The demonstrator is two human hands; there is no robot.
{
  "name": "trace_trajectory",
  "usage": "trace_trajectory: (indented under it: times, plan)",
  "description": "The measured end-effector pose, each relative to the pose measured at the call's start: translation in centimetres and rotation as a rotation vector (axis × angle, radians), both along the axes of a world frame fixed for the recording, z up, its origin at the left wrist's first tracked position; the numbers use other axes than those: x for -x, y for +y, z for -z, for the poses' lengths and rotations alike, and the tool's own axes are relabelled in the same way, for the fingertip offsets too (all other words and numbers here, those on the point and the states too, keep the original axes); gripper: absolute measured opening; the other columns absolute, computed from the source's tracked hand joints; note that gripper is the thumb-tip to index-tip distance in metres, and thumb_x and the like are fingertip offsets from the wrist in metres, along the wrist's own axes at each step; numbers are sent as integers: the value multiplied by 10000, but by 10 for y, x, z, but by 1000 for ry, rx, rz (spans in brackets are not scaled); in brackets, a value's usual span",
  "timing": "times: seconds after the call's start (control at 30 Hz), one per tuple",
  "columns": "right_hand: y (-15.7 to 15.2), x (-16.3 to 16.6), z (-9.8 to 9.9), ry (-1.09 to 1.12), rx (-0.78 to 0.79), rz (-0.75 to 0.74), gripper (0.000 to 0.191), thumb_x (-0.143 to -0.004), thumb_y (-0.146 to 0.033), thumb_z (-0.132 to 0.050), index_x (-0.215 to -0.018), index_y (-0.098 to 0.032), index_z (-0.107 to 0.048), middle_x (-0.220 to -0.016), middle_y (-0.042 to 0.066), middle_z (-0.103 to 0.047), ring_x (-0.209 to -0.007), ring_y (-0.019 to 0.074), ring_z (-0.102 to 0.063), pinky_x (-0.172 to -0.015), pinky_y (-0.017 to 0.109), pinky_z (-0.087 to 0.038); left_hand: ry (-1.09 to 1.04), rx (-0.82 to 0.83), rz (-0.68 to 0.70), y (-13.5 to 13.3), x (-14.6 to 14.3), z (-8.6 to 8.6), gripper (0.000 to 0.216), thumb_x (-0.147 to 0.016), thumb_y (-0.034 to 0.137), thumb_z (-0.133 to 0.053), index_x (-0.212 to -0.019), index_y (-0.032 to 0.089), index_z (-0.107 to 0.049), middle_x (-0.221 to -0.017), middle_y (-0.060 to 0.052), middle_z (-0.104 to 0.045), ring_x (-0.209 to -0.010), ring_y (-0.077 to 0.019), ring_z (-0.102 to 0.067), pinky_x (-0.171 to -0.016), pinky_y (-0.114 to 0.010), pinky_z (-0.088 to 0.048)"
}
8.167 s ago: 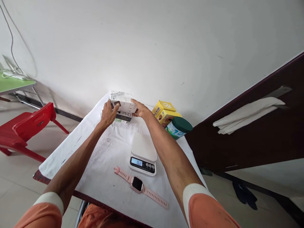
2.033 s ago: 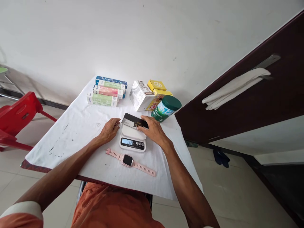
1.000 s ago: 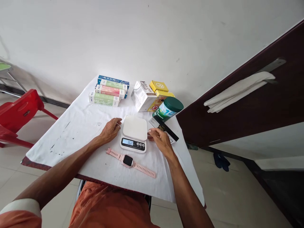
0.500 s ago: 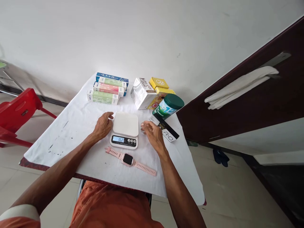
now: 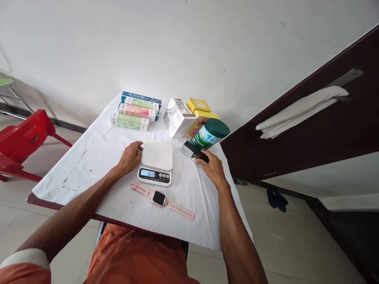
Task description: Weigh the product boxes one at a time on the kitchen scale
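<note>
A white digital kitchen scale (image 5: pixel 156 155) stands in the middle of the table, with a bare platform and a lit display that seems to read 363. Beside its left edge rests my left hand (image 5: pixel 130 157), fingers loosely bent and apart, holding nothing. My right hand (image 5: pixel 213 167) has its thumb and fingers around a flat black-and-white box (image 5: pixel 189 150), partly hidden by the hand. Just behind that box is a green canister (image 5: pixel 213 132) with a dark green lid. A pink-strapped smartwatch (image 5: pixel 159 198) lies stretched out in front of the scale.
Several long cartons (image 5: pixel 130 121) are stacked at the back left. A white box (image 5: pixel 179 118) and yellow boxes (image 5: pixel 199 104) stand at the back right. The white tablecloth (image 5: pixel 97 157) covers the table. A red chair (image 5: pixel 26 138) is at the left, a dark door (image 5: pixel 296 114) at the right.
My right hand has moved right from beside the scale and taken hold of the black-and-white box, which is turned and shifted slightly. My left hand stays by the scale. The display went from 362 to 363.
</note>
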State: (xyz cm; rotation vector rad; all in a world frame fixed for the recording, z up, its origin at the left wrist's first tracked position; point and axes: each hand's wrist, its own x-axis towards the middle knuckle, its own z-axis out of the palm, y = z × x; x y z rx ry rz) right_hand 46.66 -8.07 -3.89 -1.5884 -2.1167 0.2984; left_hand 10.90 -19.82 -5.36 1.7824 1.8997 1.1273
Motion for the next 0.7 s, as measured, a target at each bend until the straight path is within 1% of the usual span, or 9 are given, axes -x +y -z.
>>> trace_trajectory:
  times: [0.07,0.13,0.23,0.33,0.4,0.47,0.53,0.6,0.7]
  plan:
    - [5,6,-6,-11,47,-36,514,-836,-427,-659,-1303,-212,-676,-1320,125,-708,-1204,338,-633,-1045,534,-475,6,5,0,0,0,0,437,-827,80,-450,-1229,150,-606,-1037,-90,-743,-885,-208,-693,-881,-379,-577]
    - [10,8,-11,-26,89,-56,527,-834,-426,-670,-1312,-206,-679,-1269,131,-729,-1149,336,-657,-999,520,-503,4,9,-3,0,-1,0,431,-833,77,-449,-1227,147,-611,-1043,-95,-743,-926,-218,-696,-896,-384,-575]
    - [13,5,-16,-54,107,-82,523,-829,-440,-685,-1299,-211,-686,-1206,129,-746,-1107,335,-669,-948,501,-523,-17,4,-1,1,-4,2,421,-843,76,-449,-1220,154,-619,-1039,-92,-744,-946,-223,-694,-896,-391,-579]
    - [7,7,-25,-134,43,-71,556,-807,-473,-723,-1292,-205,-666,-1212,144,-735,-1152,364,-639,-953,524,-508,-36,-2,29,1,-8,4,430,-846,72,-452,-1235,159,-615,-1033,-82,-742,-923,-210,-692,-894,-386,-581]
    - [2,21,-38,-194,-65,-63,549,-805,-474,-742,-1269,-194,-657,-1209,166,-725,-1169,391,-614,-956,551,-491,-40,-12,53,1,-11,5,433,-852,71,-452,-1246,160,-608,-1034,-80,-738,-916,-204,-690,-895,-383,-580]
    - [-1,51,-55,-209,-190,-121,456,-848,-441,-715,-1225,-189,-666,-1186,177,-720,-1157,393,-606,-958,553,-482,-41,-17,66,0,-12,6,433,-854,68,-451,-1249,157,-603,-1035,-84,-735,-916,-204,-687,-899,-385,-578]
    - [1,95,-72,-173,-238,-260,323,-895,-391,-674,-1156,-203,-687,-1140,154,-724,-1110,358,-620,-966,520,-488,-43,-8,69,0,-13,7,435,-848,61,-448,-1246,147,-600,-1030,-89,-733,-914,-206,-686,-907,-388,-576]
    - [6,149,-84,-178,-223,-400,266,-907,-348,-673,-1128,-201,-693,-1131,135,-721,-1109,332,-620,-990,495,-489,-48,-1,71,0,-14,7,436,-842,55,-446,-1242,138,-597,-1024,-92,-731,-909,-205,-686,-911,-385,-575]
    - [16,224,-88,-253,-160,-534,321,-910,-272,-673,-1212,-163,-651,-1237,151,-685,-1204,328,-583,-1020,478,-486,-56,-15,73,2,-14,8,439,-826,37,-445,-1221,142,-604,-1003,-88,-728,-904,-207,-687,-909,-388,-574]
